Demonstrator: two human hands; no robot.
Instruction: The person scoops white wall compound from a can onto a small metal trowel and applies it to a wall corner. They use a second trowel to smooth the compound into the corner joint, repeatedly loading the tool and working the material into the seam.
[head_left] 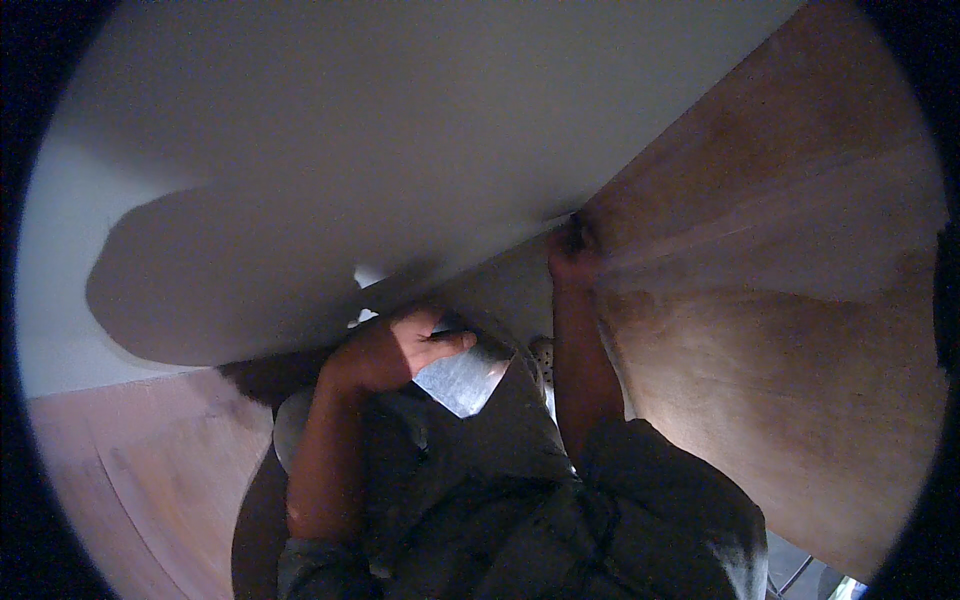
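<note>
My left hand (395,350) is closed at the middle of the view, its thumb lying over a flat, shiny metal plate (465,385). The plate is bright in the light, and its far part is hidden by the hand. My right hand (575,258) reaches further off, to the line where a smooth grey surface (330,150) meets a brown, plaster-smeared wall (770,330). Its fingers are closed around something dark, too shadowed to name. The tip of that thing seems to touch the joint of the two surfaces.
At the lower left is a pinkish, streaked wall (160,470) next to the grey surface. Below my right hand shows part of a light shoe with holes (543,355). A dark cable (797,573) runs at the lower right. My shadow falls across the grey surface.
</note>
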